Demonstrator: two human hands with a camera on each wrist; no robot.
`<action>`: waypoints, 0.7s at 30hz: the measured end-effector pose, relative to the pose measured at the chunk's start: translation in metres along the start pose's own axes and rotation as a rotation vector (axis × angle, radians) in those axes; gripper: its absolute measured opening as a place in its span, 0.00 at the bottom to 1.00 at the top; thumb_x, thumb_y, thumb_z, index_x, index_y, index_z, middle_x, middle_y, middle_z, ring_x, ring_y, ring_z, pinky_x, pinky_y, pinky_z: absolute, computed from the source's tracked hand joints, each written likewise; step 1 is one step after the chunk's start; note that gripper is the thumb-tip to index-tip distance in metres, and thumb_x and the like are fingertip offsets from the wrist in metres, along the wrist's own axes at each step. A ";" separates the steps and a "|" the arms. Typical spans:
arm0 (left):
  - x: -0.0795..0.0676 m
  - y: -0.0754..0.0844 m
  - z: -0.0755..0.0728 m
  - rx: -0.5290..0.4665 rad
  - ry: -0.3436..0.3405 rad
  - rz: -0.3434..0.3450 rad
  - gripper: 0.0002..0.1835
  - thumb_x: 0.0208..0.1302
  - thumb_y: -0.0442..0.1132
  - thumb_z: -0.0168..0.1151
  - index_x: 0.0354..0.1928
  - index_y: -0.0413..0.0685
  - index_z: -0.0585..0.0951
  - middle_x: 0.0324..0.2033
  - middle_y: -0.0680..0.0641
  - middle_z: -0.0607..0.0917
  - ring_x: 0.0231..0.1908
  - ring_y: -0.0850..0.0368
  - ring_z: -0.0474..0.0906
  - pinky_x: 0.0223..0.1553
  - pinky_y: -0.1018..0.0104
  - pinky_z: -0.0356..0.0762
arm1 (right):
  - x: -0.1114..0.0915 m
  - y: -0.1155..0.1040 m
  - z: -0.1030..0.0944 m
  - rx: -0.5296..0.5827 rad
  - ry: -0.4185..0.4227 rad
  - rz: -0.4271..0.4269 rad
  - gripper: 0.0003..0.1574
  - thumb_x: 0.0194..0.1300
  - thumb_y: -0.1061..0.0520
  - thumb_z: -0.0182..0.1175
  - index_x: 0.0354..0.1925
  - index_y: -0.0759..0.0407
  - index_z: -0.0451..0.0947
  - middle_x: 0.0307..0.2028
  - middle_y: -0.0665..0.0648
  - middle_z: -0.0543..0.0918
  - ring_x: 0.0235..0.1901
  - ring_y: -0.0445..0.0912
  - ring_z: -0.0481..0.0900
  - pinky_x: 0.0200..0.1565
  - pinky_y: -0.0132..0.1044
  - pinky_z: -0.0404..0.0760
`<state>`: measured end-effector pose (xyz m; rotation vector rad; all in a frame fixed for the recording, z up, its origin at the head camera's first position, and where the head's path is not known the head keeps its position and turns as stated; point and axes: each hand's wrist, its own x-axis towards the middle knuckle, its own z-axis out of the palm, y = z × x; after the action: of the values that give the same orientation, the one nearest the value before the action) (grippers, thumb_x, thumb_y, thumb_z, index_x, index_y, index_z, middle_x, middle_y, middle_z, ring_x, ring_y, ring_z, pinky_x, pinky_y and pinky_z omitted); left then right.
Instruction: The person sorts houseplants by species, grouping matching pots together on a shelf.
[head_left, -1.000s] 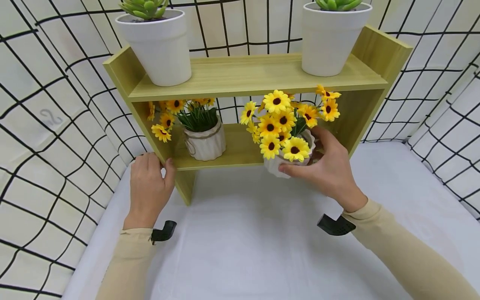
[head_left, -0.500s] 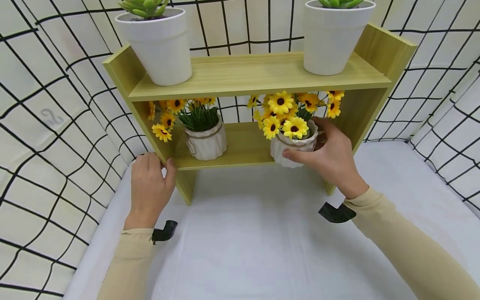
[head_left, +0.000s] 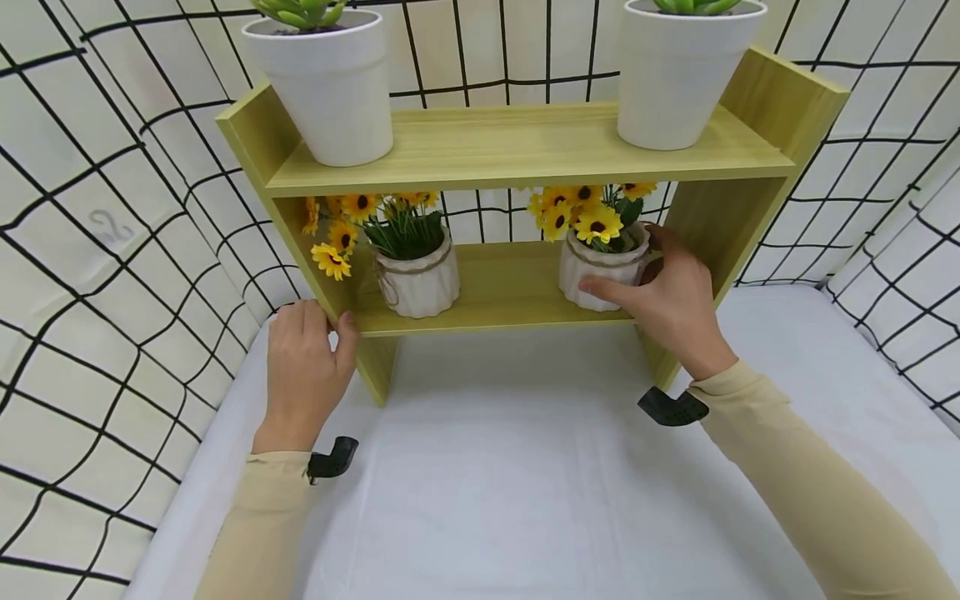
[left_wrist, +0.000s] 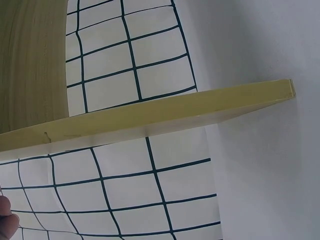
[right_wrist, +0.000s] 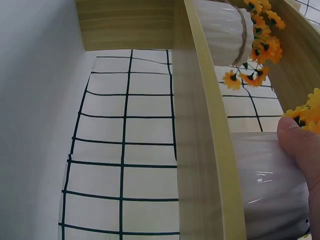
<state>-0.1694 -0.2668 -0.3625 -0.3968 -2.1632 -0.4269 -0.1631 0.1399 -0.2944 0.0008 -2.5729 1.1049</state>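
Note:
My right hand (head_left: 678, 304) holds a white ribbed flowerpot (head_left: 588, 267) of yellow artificial sunflowers (head_left: 598, 223), thumb on its front and fingers around its right side. That pot is on the right part of the lower board of a wooden shelf (head_left: 510, 292); the right wrist view shows the thumb against the white pot (right_wrist: 270, 180). My left hand (head_left: 306, 367) grips the front edge of the shelf's left side panel, its thumb by the lower board. In the left wrist view only fingertips (left_wrist: 7, 220) show, beyond the panel (left_wrist: 150, 117).
A matching sunflower pot (head_left: 420, 279) stands at the lower board's left. Two white pots with green succulents, one left (head_left: 330, 92) and one right (head_left: 678, 79), stand on top. Black wire grid panels (head_left: 135, 208) surround the white-covered table (head_left: 495, 467).
My right hand has moved the flowerpot back and slightly right, from the shelf's front edge onto the lower board. The left hand stays on the side panel. The view has shifted slightly.

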 end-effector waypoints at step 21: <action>0.001 0.000 -0.001 -0.019 -0.001 0.015 0.18 0.76 0.41 0.48 0.32 0.32 0.71 0.26 0.36 0.72 0.31 0.38 0.66 0.37 0.50 0.61 | -0.005 0.009 -0.005 0.038 -0.021 0.015 0.61 0.54 0.36 0.77 0.76 0.54 0.61 0.54 0.61 0.80 0.47 0.52 0.81 0.44 0.31 0.77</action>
<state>-0.1694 -0.2674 -0.3614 -0.4236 -2.1567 -0.4390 -0.1582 0.1492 -0.2992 0.0029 -2.5739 1.1657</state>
